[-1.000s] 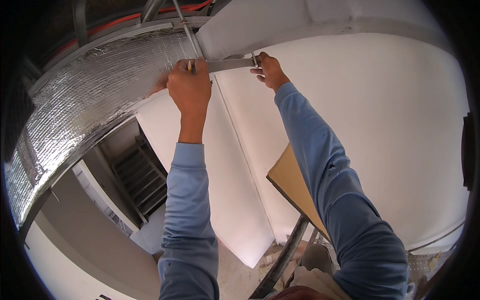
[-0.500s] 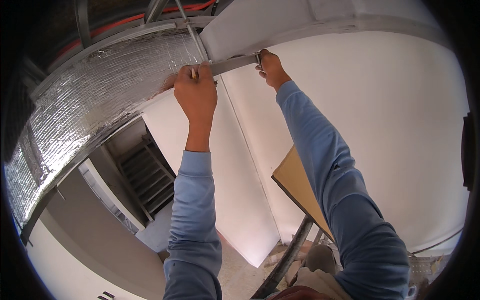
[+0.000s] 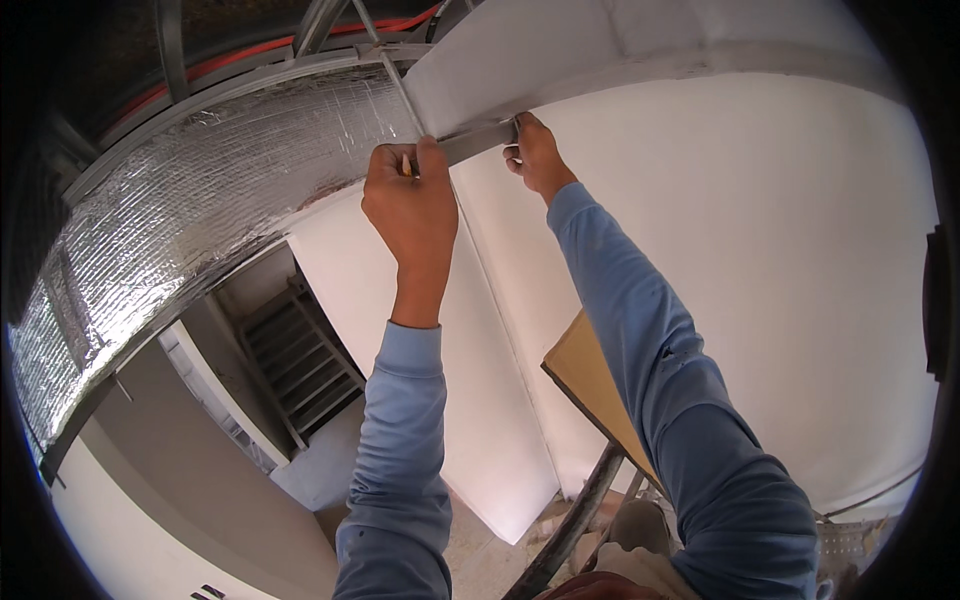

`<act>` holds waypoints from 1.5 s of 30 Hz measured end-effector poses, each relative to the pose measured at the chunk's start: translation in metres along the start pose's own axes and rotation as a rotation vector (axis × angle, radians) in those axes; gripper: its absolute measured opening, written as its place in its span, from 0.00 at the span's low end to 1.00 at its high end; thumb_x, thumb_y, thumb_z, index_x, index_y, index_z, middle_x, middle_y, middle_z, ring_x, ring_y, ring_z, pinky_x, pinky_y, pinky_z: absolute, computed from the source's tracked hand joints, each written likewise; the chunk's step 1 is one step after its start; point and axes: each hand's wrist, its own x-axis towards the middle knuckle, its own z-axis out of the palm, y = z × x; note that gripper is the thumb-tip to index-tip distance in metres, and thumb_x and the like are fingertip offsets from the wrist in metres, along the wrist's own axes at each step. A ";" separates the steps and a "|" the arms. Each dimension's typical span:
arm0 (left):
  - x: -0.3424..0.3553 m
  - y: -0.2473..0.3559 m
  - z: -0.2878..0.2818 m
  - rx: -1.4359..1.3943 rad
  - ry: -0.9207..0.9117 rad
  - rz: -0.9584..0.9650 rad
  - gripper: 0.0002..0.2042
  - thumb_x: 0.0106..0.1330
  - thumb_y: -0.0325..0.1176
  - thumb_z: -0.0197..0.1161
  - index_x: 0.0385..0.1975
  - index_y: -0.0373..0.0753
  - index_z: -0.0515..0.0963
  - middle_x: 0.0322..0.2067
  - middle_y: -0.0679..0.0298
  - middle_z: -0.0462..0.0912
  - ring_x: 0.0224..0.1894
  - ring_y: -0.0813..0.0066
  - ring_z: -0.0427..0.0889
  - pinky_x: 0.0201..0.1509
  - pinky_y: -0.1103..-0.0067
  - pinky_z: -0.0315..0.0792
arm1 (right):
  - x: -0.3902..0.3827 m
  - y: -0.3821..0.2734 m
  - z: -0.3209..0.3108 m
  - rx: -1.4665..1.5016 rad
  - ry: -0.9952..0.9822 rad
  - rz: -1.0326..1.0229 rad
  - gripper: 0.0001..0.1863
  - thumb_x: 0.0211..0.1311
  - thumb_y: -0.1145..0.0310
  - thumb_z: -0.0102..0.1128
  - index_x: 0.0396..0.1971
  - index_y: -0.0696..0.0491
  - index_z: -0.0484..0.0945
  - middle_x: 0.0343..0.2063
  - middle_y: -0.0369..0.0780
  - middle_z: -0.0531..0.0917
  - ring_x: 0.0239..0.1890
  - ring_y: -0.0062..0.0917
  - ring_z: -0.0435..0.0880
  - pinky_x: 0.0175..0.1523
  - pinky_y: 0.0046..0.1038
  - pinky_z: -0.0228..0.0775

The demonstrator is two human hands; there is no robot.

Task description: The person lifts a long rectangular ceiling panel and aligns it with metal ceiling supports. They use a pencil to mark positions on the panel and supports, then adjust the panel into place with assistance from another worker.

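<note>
My left hand (image 3: 412,205) is raised at the top edge of the white wall panels, its fingers closed. A thin yellowish stick (image 3: 407,166), its tip pencil-like, pokes out between thumb and fingers. Further right, my right hand (image 3: 537,158) pinches the end of a flat grey strip (image 3: 477,143). That strip spans the space between both hands, along the top of the white panel (image 3: 720,260). Whether the left fingers also grip its other end is hidden behind the hand.
Shiny foil-faced insulation (image 3: 220,160) lines the upper left, with metal framing (image 3: 170,60) and a red line (image 3: 235,63) above. A tan board (image 3: 600,390) leans beneath my right arm, beside a dark pole (image 3: 570,530). A louvred opening (image 3: 305,350) lies lower left.
My left hand has shifted right and slightly down, closer to my right hand. The right hand has dropped a little, and less of the grey strip shows between them.
</note>
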 end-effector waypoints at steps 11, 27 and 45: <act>-0.011 -0.020 -0.008 -0.161 -0.182 -0.003 0.16 0.72 0.36 0.57 0.44 0.27 0.81 0.20 0.62 0.76 0.25 0.78 0.71 0.31 0.77 0.68 | -0.004 0.007 -0.024 -0.112 0.059 0.056 0.13 0.74 0.60 0.38 0.43 0.47 0.73 0.38 0.37 0.76 0.34 0.28 0.80 0.40 0.32 0.70; -0.001 -0.014 -0.029 -0.322 -0.507 -0.382 0.25 0.76 0.53 0.53 0.54 0.36 0.78 0.30 0.53 0.88 0.09 0.93 0.50 0.12 0.86 0.46 | -0.014 0.008 -0.038 -0.080 -0.006 0.057 0.17 0.76 0.50 0.46 0.46 0.48 0.75 0.37 0.36 0.76 0.34 0.29 0.76 0.42 0.33 0.68; -0.305 0.056 -0.155 -0.269 -1.266 -0.420 0.14 0.67 0.42 0.68 0.44 0.39 0.81 0.16 0.65 0.76 0.18 0.79 0.71 0.25 0.76 0.70 | -0.444 0.045 -0.195 -0.359 -0.263 0.267 0.14 0.73 0.73 0.42 0.55 0.56 0.68 0.21 0.41 0.79 0.14 0.20 0.73 0.17 0.23 0.62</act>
